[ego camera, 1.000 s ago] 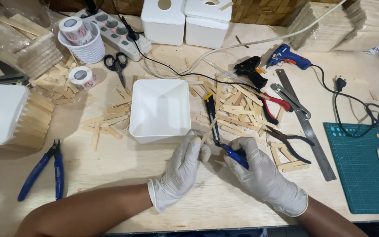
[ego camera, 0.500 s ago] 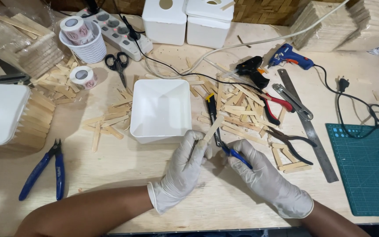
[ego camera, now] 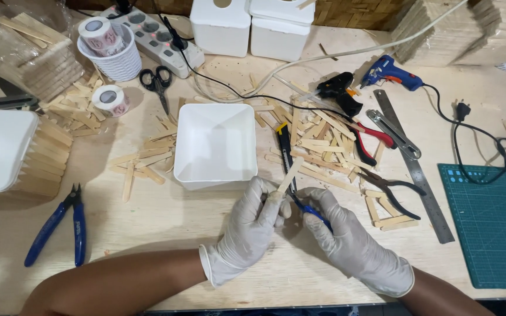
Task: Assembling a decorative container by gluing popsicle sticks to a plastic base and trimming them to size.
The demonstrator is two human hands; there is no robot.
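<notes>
Left hand: your gloved left hand [ego camera: 250,231] pinches a wooden stick [ego camera: 289,177], tilted toward 1 o'clock.
Right hand: your right hand [ego camera: 346,240] grips blue-handled cutters [ego camera: 308,210] at the stick's base.
Stick: at 5 o'clock of the white tray [ego camera: 215,146].

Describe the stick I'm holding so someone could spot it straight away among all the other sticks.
Start at the white square bowl mid-table. Just below its right corner, the gloved left hand pinches a pale flat stick. Unlike the loose sticks lying flat, it is held up, tilted.

This is a craft workshop: the wooden surface [ego camera: 165,234] carries glue guns [ego camera: 390,73], pliers [ego camera: 373,137], a cutting mat [ego camera: 487,228] at 3 o'clock, and many scattered wooden sticks [ego camera: 317,131].
</notes>
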